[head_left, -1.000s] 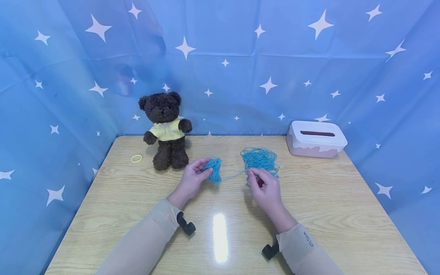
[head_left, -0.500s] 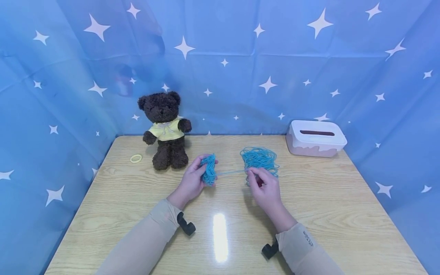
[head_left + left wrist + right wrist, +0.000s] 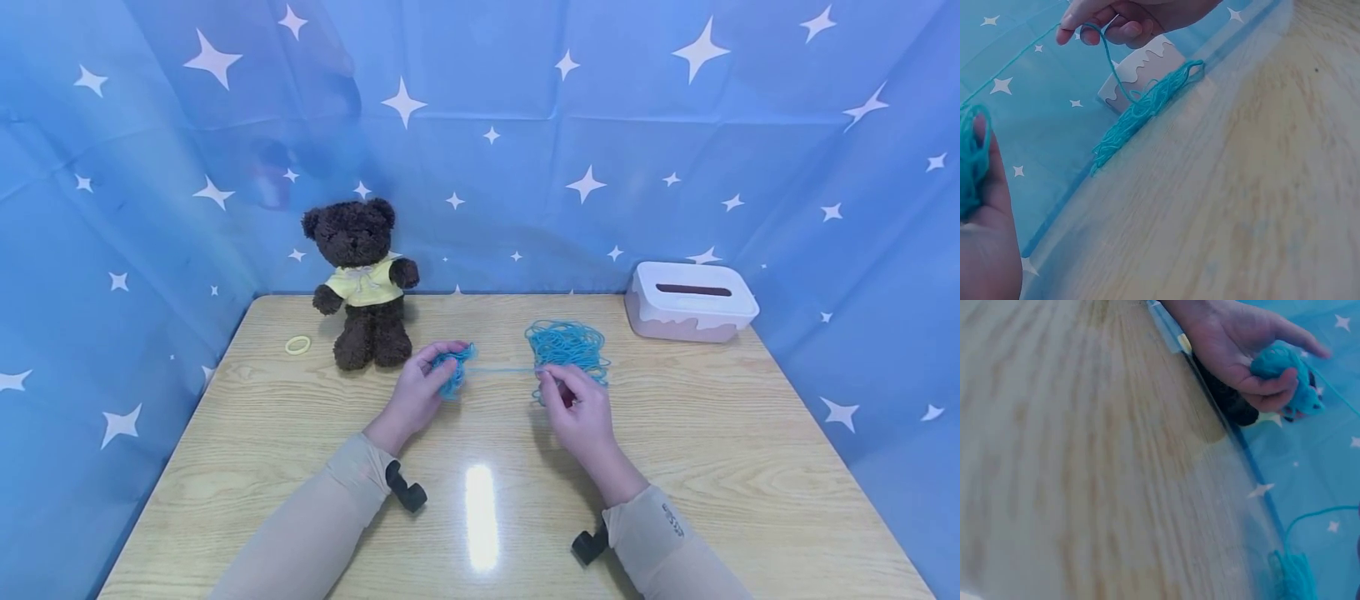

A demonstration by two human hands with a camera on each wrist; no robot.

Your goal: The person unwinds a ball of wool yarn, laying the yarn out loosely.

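My left hand (image 3: 422, 385) grips a small bundle of blue yarn (image 3: 452, 377), with fingers curled round it; the right wrist view shows this yarn bundle (image 3: 1275, 362) wound into a lump. A taut strand (image 3: 501, 370) runs from it across to my right hand (image 3: 581, 408). Thumb and fingertips of the right hand pinch that strand, seen also in the left wrist view, where the right hand (image 3: 1129, 22) is raised above the table. From the pinch the yarn drops to a loose heap of blue yarn (image 3: 567, 343) lying on the table just behind the right hand.
A dark brown teddy bear (image 3: 356, 283) in a yellow top stands at the back left, with a pale yellow ring (image 3: 297, 345) beside it. At the back right sits a white and pink tissue box (image 3: 692, 302). A starry blue curtain (image 3: 480, 167) encloses the wooden table (image 3: 720, 450).
The left hand has turned the yarn bundle over at the wrist, and the slack strand between the hands has drawn straight. The right hand has stayed in place.
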